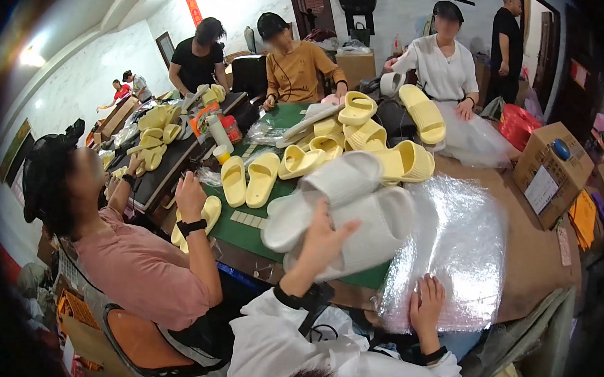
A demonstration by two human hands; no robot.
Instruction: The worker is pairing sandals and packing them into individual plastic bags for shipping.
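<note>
My left hand (323, 240) grips a pair of light grey slippers (379, 229) at the near sole, its thumb and a finger stretched over the footbeds. The slippers lie side by side, toes to the right, and hide part of the green mat below them. On a stack of clear, shiny plastic bags (448, 249), my right hand (427, 301) rests flat with its fingers out. Just beyond the grey pair is a heap of pale yellow slippers (366, 136). A separate yellow pair (262, 180) stands to its left.
A cardboard box (554, 172) stands at the right table end, near a roll of red plastic (519, 124). Co-workers sit left and across the table. A white bottle (218, 131) and a red-lidded jar (231, 129) stand at the far left of the green mat (232, 230).
</note>
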